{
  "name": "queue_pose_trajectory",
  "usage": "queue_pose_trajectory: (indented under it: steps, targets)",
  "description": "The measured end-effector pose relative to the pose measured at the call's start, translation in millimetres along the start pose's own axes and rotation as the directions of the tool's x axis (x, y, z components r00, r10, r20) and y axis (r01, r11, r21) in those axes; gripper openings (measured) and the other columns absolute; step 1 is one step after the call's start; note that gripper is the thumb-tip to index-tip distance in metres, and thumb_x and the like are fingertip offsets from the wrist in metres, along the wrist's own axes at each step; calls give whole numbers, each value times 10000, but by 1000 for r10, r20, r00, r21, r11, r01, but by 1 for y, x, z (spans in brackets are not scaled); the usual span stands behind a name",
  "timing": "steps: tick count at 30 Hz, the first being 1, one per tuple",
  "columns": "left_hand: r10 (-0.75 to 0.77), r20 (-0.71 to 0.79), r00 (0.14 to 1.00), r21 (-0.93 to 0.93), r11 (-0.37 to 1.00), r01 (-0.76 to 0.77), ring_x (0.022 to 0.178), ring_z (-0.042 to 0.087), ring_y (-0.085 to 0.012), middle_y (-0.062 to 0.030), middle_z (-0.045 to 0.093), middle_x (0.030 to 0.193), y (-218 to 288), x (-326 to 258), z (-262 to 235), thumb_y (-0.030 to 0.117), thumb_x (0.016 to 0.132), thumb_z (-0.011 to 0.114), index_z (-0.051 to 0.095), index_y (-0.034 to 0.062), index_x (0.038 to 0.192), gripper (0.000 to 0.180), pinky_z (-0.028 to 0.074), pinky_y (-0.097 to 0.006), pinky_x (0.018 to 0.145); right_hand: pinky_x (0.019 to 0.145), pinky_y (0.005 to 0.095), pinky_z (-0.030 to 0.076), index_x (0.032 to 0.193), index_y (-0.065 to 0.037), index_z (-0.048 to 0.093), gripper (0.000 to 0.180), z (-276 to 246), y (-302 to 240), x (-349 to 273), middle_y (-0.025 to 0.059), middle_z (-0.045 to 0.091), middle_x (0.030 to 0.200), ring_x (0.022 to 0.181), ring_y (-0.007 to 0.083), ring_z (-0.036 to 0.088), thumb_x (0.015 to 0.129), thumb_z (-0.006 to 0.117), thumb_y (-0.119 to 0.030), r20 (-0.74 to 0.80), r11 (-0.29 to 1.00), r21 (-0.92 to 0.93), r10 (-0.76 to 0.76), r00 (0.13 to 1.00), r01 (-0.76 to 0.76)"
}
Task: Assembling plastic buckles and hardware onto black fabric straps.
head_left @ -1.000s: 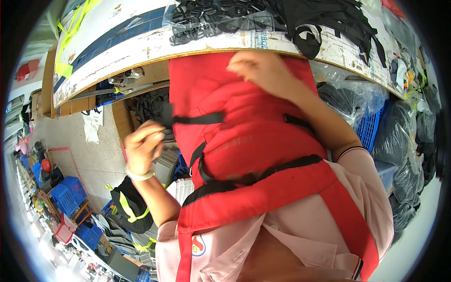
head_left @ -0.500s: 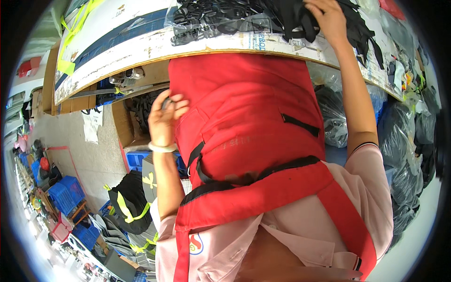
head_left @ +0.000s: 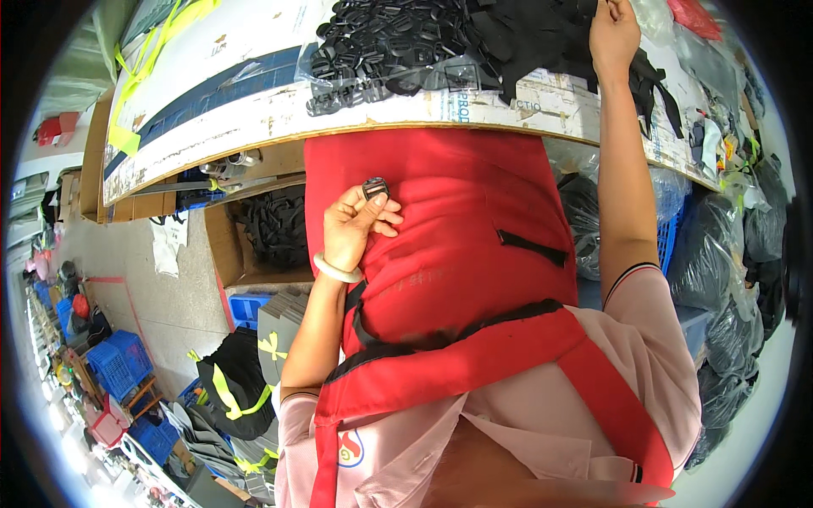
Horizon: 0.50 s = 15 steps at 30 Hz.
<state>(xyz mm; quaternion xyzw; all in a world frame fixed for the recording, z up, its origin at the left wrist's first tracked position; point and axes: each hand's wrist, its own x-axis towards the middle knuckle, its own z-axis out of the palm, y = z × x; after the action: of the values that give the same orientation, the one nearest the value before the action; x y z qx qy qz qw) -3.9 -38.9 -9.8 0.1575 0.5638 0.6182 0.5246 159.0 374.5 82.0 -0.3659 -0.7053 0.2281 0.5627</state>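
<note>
My left hand (head_left: 354, 227) is closed, pinching a small black plastic buckle (head_left: 375, 188) between thumb and fingers in front of my red apron (head_left: 457, 203). At the top right my right hand (head_left: 615, 38) reaches over the table, its fingers curled together at the edge of a heap of black strap pieces (head_left: 538, 42). What those fingertips grip is cut off by the picture's upper edge. Left of the straps, a large pile of black buckles (head_left: 385, 51) lies partly on clear plastic.
The worn white table (head_left: 254, 102) has a wooden front edge. Below it on the left, an open cardboard box (head_left: 222, 241) holds black pieces. Dark plastic bags (head_left: 707, 245) crowd the right side. Blue crates (head_left: 118, 364) and a black bundle with yellow ties (head_left: 237, 381) stand left.
My left hand has moved right and turned, bringing the buckle into plain view before the apron. My right hand has shifted slightly right, its fingers now curled. The view has tilted slightly.
</note>
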Motion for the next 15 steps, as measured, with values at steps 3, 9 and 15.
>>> queue_pose_trajectory:
  steps: [3,9,15]
  targets:
    - [28,1,1000,-61,998,-28,676,654,-188,-137,668,863,5,5,5,142,965,530,589,-33,1047,203,550,-265,594,626,203,409,958,-23,618,97,-3,-22,-15,-20,572,730,682,40,489,906,600,-103,245,999,45,-17,969,6]
    - [119,84,989,-270,958,-92,661,620,-163,-108,640,820,49,2,34,183,985,485,563,-32,1148,282,515,-246,587,623,282,481,937,-40,630,130,29,-103,-148,83,639,842,681,195,609,828,669,-98,648,965,210,-258,717,158]
    - [86,403,911,-394,915,88,705,643,-176,-88,638,813,45,8,25,161,965,530,605,-9,1082,220,526,-258,558,615,288,502,922,-42,620,132,36,-116,-188,86,638,862,699,226,632,820,678,-105,671,991,120,-131,730,67]
